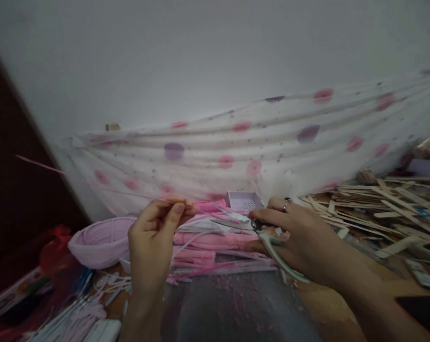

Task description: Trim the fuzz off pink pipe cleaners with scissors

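My left hand (161,223) is closed in a pinch on a long, thin pink strand (129,193). One end of the strand stretches up to the left, and the other side points right toward the scissors. My right hand (289,232), with a ring on one finger, grips scissors (282,261) with pale green handles. Their blades (236,224) point left, over the bundles, and a small white piece lies by them. Below and between both hands lie pink bundles of thin strands (215,241), with whitish ones among them.
Behind the bundles stands a small box (244,202) of beads. A pale pink basket (99,242) is at left, near white pieces (90,313). Wooden sticks (378,204) pile up at right. Pink scraps dot a dark mat (215,313). A spotted sheet (208,152) covers the wall's lower part.
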Tool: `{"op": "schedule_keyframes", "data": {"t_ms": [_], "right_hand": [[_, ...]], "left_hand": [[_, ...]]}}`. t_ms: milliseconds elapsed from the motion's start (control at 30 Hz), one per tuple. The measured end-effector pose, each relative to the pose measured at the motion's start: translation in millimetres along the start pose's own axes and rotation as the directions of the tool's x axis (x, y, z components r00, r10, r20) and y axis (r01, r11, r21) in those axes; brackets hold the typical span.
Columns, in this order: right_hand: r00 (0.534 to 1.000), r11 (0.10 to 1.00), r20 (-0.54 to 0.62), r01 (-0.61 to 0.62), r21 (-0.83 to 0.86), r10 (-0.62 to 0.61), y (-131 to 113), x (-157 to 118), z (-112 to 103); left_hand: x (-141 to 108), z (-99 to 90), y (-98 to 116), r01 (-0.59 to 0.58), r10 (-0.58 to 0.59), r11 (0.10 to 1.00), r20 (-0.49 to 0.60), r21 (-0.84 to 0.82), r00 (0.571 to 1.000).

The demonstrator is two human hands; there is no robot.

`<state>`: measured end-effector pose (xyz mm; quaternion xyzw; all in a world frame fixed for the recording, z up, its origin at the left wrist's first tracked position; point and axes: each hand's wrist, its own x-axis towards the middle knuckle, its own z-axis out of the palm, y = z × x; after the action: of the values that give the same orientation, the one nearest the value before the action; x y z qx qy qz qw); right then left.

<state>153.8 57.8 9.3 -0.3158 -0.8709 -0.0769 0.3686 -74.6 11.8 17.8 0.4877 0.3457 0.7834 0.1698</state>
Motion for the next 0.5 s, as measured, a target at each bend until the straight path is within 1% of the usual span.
{"op": "schedule_keyframes", "data": {"t_ms": [100,200,300,400,500], "right_hand": [[0.999,1.0,0.036,-0.017,0.007,0.016,0.2,0.2,0.7],[0.999,1.0,0.05,-0.008,-0.012,0.008,-0.8,0.1,1.9],[0.999,0.998,0.044,0.009,-0.059,-0.007,-3.2,-0.9,2.4],[0.999,0.995,0.031,0.01,-0.1,-0.007,-5.3,-1.8,2.5],[1.0,0.994,0.017,0.022,-0.108,-0.02,-6.5,-1.6,3.0]], "left_hand": [[-1.0,0.9,-1.5,0.007,-0.007,1.0,-0.02,-0.002,1.0],[-1.9,2.9,-2.6,-0.017,0.016,1.0,-0.076,-0.003,0.997],[-3.2,6.0,-1.7,-0.038,0.037,0.999,-0.121,-0.012,0.992],[-4.5,8.7,0.5,-0.024,0.02,0.999,-0.138,-0.026,0.99],[-5.5,10.5,1.9,-0.01,0.005,0.999,-0.156,-0.031,0.988]]}}
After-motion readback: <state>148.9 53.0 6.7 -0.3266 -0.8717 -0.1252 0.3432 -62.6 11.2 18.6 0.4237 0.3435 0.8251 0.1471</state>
